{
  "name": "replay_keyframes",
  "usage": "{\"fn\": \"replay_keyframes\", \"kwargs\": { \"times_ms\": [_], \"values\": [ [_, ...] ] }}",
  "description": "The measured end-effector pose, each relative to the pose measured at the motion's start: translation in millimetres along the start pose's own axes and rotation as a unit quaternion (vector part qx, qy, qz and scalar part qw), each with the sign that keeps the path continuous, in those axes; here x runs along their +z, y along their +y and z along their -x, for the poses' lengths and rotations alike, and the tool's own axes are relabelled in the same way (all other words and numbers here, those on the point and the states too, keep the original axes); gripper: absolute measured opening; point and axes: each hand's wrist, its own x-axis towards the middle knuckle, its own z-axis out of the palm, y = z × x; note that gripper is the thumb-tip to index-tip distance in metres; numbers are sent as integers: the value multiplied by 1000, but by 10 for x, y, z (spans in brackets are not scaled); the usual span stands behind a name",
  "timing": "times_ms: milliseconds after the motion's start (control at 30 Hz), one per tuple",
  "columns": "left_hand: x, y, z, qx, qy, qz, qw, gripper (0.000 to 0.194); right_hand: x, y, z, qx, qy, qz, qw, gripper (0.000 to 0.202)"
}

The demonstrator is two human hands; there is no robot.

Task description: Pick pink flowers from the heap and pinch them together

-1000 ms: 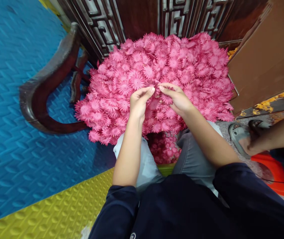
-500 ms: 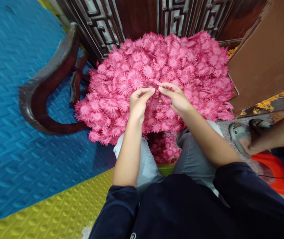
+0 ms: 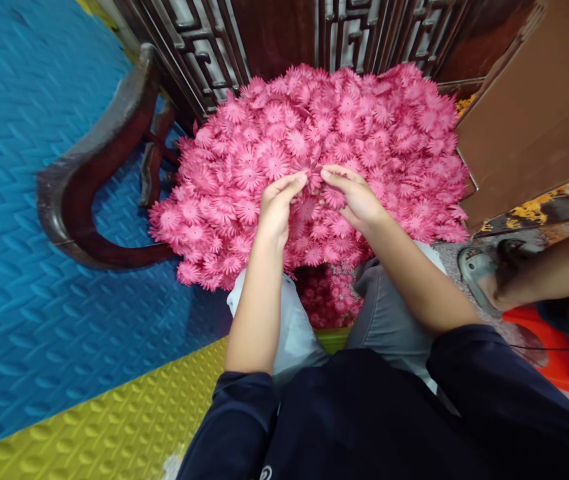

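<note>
A broad heap of pink artificial flowers (image 3: 394, 147) lies in front of me, above my knees. Over its middle, my left hand (image 3: 282, 193) pinches the left edge of a darker pink flower piece (image 3: 307, 167) between thumb and fingertips. My right hand (image 3: 352, 193) is a short way to the right, thumb and forefinger pressed together at the right side of the same piece. Its other fingers curl beneath, partly hidden. More pink flowers (image 3: 332, 297) show lower down between my knees.
A dark curved wooden armrest (image 3: 77, 200) stands at the left over blue matting (image 3: 4, 267). Dark carved wood panels (image 3: 279, 33) rise behind the heap. At the right are a brown board (image 3: 539, 113), yellow flowers (image 3: 529, 210), and another person's leg and sandal (image 3: 479, 273).
The darker flower piece between my fingertips has tilted and shows more of its petals. My hands have shifted slightly apart. The other person's leg at the right has moved a little.
</note>
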Motion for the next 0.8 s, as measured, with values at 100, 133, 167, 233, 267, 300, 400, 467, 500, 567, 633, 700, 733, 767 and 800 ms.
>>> {"fn": "replay_keyframes", "kwargs": {
  "times_ms": [100, 133, 167, 233, 267, 300, 400, 467, 500, 567, 633, 700, 733, 767, 800],
  "values": [
    [8, 7, 4, -4, 1, 3, 1000, 8, -6, 5, -3, 2, -13, 9, 1000, 35],
    [12, 10, 7, -2, 2, 1, 1000, 8, -4, 5, -2, 7, -14, 6, 1000, 36],
    [18, 14, 11, 0, 6, -2, 1000, 8, 0, 5, 0, 10, -13, 0, 1000, 36],
    [29, 22, 21, 3, 16, -9, 1000, 8, 16, 1, 8, 12, -6, -12, 1000, 37],
    [35, 27, 26, 4, 21, -12, 1000, 9, 26, -3, 14, 10, -2, -16, 1000, 36],
    [40, 32, 32, 3, 26, -13, 1000, 10, 36, -7, 20, 5, 0, -18, 1000, 36],
    [49, 41, 46, 0, 31, -4, 1000, 15, 56, -21, 36, -11, -6, -16, 1000, 33],
    [48, 40, 47, 0, 27, 3, 1000, 14, 58, -30, 40, -8, -13, -14, 1000, 34],
    [46, 37, 44, 1, 25, 4, 1000, 13, 56, -33, 39, -1, -15, -15, 1000, 35],
    [41, 28, 34, 1, 24, 7, 1000, 11, 48, -35, 34, 16, -12, -22, 1000, 37],
    [36, 18, 21, -2, 26, 8, 1000, 11, 38, -30, 26, 31, -11, -32, 999, 38],
    [34, 12, 10, -5, 28, 7, 1000, 11, 29, -21, 17, 42, -21, -34, 998, 37],
    [34, 12, 7, -6, 28, 8, 1000, 11, 25, -18, 13, 44, -28, -32, 998, 37],
    [35, 12, 5, -7, 28, 10, 1000, 11, 21, -16, 11, 44, -34, -30, 998, 36],
    [36, 14, 5, -8, 29, 14, 999, 12, 18, -16, 11, 43, -39, -28, 998, 35]
  ]
}}
